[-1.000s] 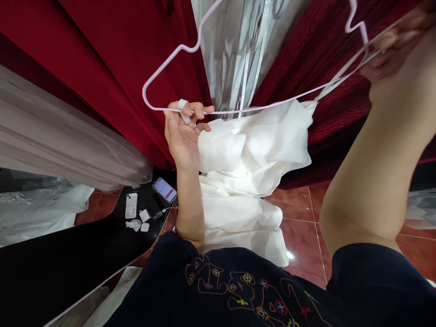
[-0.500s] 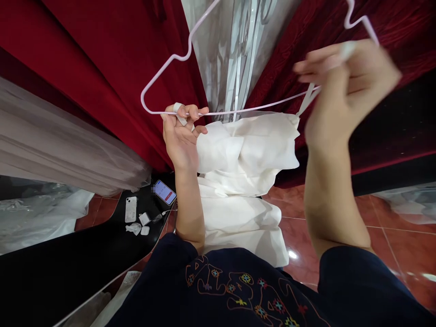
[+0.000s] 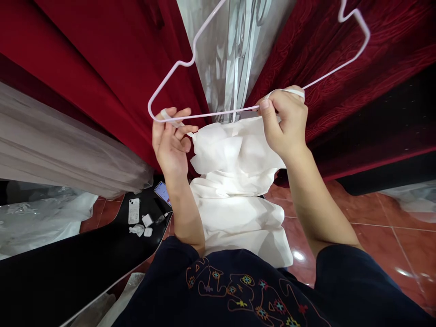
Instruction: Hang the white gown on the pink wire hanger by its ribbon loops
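In the head view, the left hand at nine o'clock pinches a white strap against the thin pale-pink wire hanger. At three o'clock, the right hand closes its fingers on the opposite strap, and the crumpled white fabric garment hangs between both hands, below the hanger.

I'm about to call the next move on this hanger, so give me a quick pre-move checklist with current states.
1. Left hand pinches left strap at the hanger corner: ok.
2. Right hand grips right strap on the bar: ok.
3. White garment hangs free between the arms: ok.
4. Straps seated in hanger notches: not ok.
5. Hanger hook held: cannot tell.
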`<state>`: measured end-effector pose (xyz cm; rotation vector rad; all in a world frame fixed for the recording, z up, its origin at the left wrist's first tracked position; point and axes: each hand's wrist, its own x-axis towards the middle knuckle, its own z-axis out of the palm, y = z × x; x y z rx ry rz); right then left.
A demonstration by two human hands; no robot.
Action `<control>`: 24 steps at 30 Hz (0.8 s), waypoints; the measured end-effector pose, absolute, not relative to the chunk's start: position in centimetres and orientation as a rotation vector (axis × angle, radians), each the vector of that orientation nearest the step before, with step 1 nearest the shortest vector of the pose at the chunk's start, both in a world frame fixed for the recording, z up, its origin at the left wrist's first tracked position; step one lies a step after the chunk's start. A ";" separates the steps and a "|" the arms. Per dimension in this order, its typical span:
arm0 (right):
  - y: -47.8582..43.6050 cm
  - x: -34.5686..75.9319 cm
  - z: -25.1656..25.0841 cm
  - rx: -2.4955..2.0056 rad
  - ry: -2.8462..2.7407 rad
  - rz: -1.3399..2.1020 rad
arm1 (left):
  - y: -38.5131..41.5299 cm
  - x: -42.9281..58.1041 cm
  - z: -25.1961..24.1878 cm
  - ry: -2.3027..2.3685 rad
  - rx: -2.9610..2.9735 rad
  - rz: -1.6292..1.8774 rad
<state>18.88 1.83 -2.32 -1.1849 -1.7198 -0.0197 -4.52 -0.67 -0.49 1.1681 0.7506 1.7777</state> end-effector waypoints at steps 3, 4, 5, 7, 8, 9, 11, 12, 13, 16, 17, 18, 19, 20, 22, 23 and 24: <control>1.8 19.2 -2.6 -1.170 -1.687 -0.025 | -0.6 -5.4 -0.4 0.967 1.233 2.075; 1.8 19.3 -2.7 -1.161 -1.672 -0.038 | -0.5 -5.7 -0.4 1.003 1.261 2.175; 1.7 19.3 -2.8 -1.152 -1.657 -0.052 | -0.3 -5.9 -0.4 1.011 1.297 2.253; 1.8 19.3 -2.9 -1.143 -1.652 -0.061 | 0.0 -6.2 -0.3 0.960 1.371 2.354; 1.9 19.2 -3.0 -1.144 -1.657 -0.057 | 0.1 -6.2 -0.3 0.918 1.405 2.385; 2.0 19.2 -3.0 -1.147 -1.665 -0.052 | 0.2 -6.2 -0.2 0.873 1.435 2.405; 2.4 19.2 -2.9 -1.153 -1.686 -0.037 | 0.1 -5.9 0.1 0.819 1.502 2.374; 2.6 19.2 -2.9 -1.151 -1.697 -0.028 | 0.1 -5.7 0.3 0.815 1.551 2.317; 2.8 19.2 -2.9 -1.146 -1.708 -0.017 | 0.0 -5.4 0.6 0.829 1.614 2.230; 3.2 19.4 -2.8 -1.119 -1.736 0.021 | 0.0 -4.7 1.5 0.936 1.760 1.989; 3.2 19.5 -2.8 -1.115 -1.737 0.031 | 0.0 -4.5 1.9 0.972 1.785 1.937; 3.1 19.5 -2.7 -1.114 -1.740 0.041 | 0.1 -4.3 2.4 1.002 1.797 1.895; 3.1 19.5 -2.6 -1.114 -1.743 0.051 | 0.1 -4.1 3.0 1.025 1.796 1.865; 3.0 19.5 -2.5 -1.114 -1.746 0.061 | 0.0 -4.0 3.6 1.041 1.798 1.838; 2.8 19.4 -2.4 -1.102 -1.758 0.089 | -0.4 -3.8 5.0 1.057 1.812 1.799; 2.7 19.3 -2.3 -1.091 -1.760 0.105 | -0.7 -3.8 5.7 1.064 1.833 1.776; 2.6 19.2 -2.3 -1.078 -1.759 0.120 | -0.9 -3.9 6.5 1.076 1.875 1.739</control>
